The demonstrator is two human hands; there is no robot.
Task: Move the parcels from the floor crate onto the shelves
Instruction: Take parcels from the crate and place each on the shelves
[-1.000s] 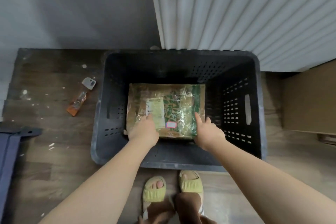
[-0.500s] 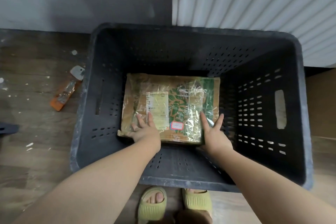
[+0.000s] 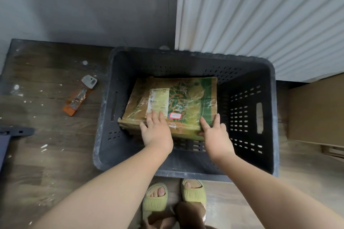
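Since the parcel point(image 3: 173, 106) is inside the crate point(image 3: 186, 173), toward its left wall, we tag this as the grasp step, with nothing on a shelf yet. Left hand point(image 3: 156, 132) lies flat on the parcel's near edge, fingers straight and spread. That reads to us as pressing down to steady the slick wrapped top. Right hand point(image 3: 214, 132) takes the near right corner, fingers on top and thumb tucked against the front face. We call that a pinch, likely to get under the edge. Whether that edge is off the crate floor we can't tell. An orange tool point(image 3: 78, 98) lies left of the crate and a cardboard box point(image 3: 316, 109) stands right of it. No shelves are visible, so we expect a turn after the lift.
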